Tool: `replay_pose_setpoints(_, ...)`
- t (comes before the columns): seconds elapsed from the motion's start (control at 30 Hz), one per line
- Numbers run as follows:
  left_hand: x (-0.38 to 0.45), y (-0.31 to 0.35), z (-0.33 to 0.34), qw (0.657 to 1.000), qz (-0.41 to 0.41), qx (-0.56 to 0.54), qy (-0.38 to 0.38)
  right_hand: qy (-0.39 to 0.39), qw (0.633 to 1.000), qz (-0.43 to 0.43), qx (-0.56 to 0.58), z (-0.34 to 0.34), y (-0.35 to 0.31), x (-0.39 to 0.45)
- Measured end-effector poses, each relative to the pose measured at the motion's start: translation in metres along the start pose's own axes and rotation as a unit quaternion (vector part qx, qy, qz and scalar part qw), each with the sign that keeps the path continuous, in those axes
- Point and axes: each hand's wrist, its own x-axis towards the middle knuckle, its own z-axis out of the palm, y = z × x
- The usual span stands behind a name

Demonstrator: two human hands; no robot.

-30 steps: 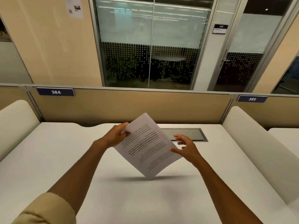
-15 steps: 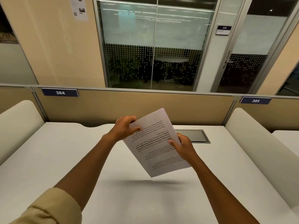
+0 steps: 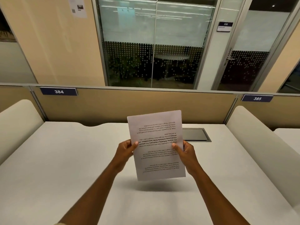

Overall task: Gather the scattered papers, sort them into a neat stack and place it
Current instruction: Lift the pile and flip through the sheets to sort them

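Note:
A stack of white printed papers (image 3: 156, 153) stands nearly upright above the white desk (image 3: 65, 168), its lower edge lifted clear of the surface, with a shadow below it. The text on the top sheet reads upside down. My left hand (image 3: 125, 151) grips the stack's left edge, thumb on the front. My right hand (image 3: 185, 154) grips the right edge the same way. No other loose sheets show on the desk.
A dark cable hatch (image 3: 194, 135) is set into the desk behind the papers. Padded white dividers stand at the left (image 3: 17, 124) and right (image 3: 259, 143). A tan partition (image 3: 129, 106) with plates 384 and 385 closes the back.
The stack has turned from tilted to nearly upright and squared. My right hand has closed on its right edge, and my left hand has slid down the left edge.

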Motion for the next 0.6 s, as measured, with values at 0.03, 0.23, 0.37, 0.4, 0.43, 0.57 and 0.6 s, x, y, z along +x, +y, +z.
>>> replay_pose_setpoints(0.03, -0.004, -0.007, 0.007, 1.0, 0.009, -0.02, 0.008, 0.005, 1.0, 0.003, 0.01, 0.004, 0.003, -0.002)
replay_pose_setpoints(0.23, -0.015, -0.025, 0.031, 0.993, 0.048, 0.011, 0.11, 0.041, 0.999, 0.009, 0.02, 0.02, 0.017, -0.013)
replay_pose_setpoints(0.37, -0.015, -0.029, 0.036, 0.983, 0.074, 0.057, 0.156, 0.066, 0.998, 0.014, 0.006, 0.031, 0.017, -0.015)
replay_pose_setpoints(0.4, -0.015, -0.03, 0.036, 0.981, 0.08, 0.068, 0.165, 0.07, 0.997, 0.017, 0.005, 0.033, 0.017, -0.016)
replay_pose_setpoints(0.43, -0.016, -0.031, 0.036, 0.978, 0.086, 0.079, 0.174, 0.072, 0.997, 0.019, 0.004, 0.035, 0.017, -0.016)
replay_pose_setpoints(0.57, -0.021, -0.037, 0.037, 0.967, 0.107, 0.107, 0.205, 0.078, 0.997, 0.023, 0.016, 0.043, 0.027, -0.018)
replay_pose_setpoints(0.6, -0.023, -0.041, 0.036, 0.966, 0.107, 0.111, 0.21, 0.08, 0.996, 0.026, 0.018, 0.045, 0.031, -0.02)
